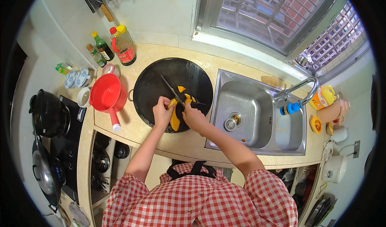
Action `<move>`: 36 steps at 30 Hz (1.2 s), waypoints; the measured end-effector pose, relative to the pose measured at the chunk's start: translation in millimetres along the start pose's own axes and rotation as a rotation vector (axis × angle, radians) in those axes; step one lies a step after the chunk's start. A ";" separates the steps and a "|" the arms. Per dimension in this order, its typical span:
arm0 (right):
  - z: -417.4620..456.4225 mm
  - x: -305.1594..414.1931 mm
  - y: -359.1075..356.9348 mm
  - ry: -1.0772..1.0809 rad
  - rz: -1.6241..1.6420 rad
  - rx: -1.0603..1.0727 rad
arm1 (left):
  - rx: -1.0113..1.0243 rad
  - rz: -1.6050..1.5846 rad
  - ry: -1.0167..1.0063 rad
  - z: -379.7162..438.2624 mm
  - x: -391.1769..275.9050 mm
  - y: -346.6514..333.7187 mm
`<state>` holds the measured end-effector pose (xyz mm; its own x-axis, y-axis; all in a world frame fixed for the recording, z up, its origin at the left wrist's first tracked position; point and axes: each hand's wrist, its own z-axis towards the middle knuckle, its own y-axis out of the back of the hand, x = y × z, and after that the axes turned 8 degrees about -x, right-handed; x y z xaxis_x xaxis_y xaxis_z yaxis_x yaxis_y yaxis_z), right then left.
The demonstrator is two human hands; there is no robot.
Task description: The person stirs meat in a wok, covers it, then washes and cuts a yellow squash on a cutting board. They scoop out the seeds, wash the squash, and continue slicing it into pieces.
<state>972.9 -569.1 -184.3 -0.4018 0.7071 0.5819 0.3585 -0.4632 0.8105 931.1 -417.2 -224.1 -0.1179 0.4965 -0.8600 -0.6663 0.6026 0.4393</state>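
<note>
A round black cutting board (pixel 153 76) lies on the counter, its ring handle to the left. My left hand (pixel 162 112) holds a long orange-yellow wedge, likely pumpkin (pixel 175 122), over the board's near part. My right hand (pixel 193 116) is closed at the near end of a knife (pixel 170 87), whose blade points up and left across the board; the grip itself is hidden by the fingers. A small yellow piece sits by the right fingertips. Several cut pieces, one of them a yellow chunk (pixel 181 89), lie to the right of the blade.
A double steel sink (pixel 214 106) with a tap (pixel 304 81) adjoins the board on the right. To the left stand a red dipper (pixel 104 93), a white cup (pixel 83 97) and sauce bottles (pixel 125 52). A black pot (pixel 49 112) and a lidded wok (pixel 43 169) are on the stove.
</note>
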 end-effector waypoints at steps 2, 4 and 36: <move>-0.5 0.1 -6.4 -0.022 -0.012 -0.007 | -0.035 -0.066 -0.031 0.0 -1.4 0.2; -2.4 4.5 -2.7 -0.034 0.014 -0.023 | 0.018 -0.028 -0.012 3.1 -2.4 3.9; -20.8 18.2 24.7 0.078 0.002 0.027 | 0.012 0.006 -0.039 -10.1 4.8 16.0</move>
<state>956.9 -578.8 -152.3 -0.4647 0.6619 0.5882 0.3817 -0.4496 0.8075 912.5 -411.5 -223.8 -0.0931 0.5240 -0.8466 -0.6567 0.6068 0.4478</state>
